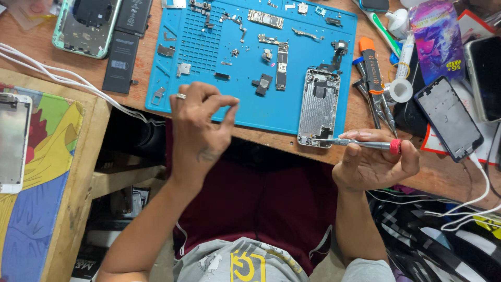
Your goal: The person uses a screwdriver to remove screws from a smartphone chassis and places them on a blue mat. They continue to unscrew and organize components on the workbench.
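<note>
Wooden workbench (360, 112), cluttered; a blue silicone repair mat (292, 104) lies on it, strewn with small brackets, flex cables and screws.

A stripped silver phone housing (318, 107) rests on the mat's near right corner, its lower end overhanging the mat onto the bench edge.

My right hand (373, 164) is closed around a slim precision screwdriver (360, 143) with a red end cap, held roughly level. The tip points left and sits at the bottom end of the housing. I cannot tell whether it touches a screw.

My left hand (201, 128) is raised over the near edge of the mat, ring on one finger, thumb and fingertips pinched together. Whether anything is between them is too small to tell.

Far left on the bench: a green phone back shell (83, 26) and two black batteries (122, 60). Right of the mat: an orange-handled screwdriver (371, 65), a white tape roll (401, 90), and a dark phone frame (450, 119).
</note>
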